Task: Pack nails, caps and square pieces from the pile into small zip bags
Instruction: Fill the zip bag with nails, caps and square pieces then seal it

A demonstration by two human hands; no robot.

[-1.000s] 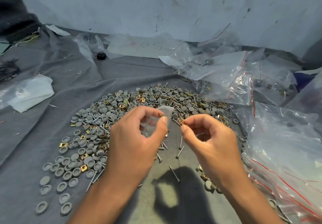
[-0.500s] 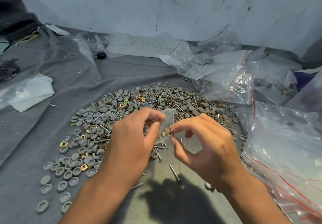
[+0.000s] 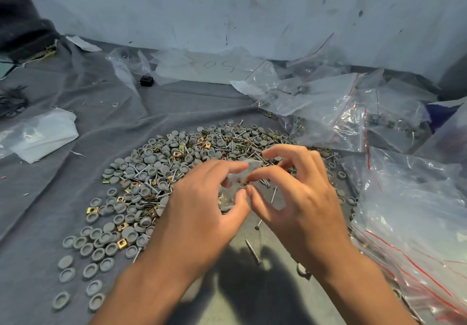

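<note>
Right hand (image 3: pixel 300 198) moved in; both hands' fingers pinch small clear plastic zip bag (image 3: pixel 242 180), left hand (image 3: pixel 199 213) holding its mouth open for brass square piece (image 3: pixel 241 178).

This looks like a small workshop where parts get packed by hand. A gray cloth (image 3: pixel 63 168) covers the work top, with a scuffed, stained wall (image 3: pixel 252 8) at the far side. A big pile (image 3: pixel 177 163) of gray caps, nails and gold square pieces lies in the middle. Clear zip bags (image 3: pixel 409 198) with red lines are heaped on the right.
</note>
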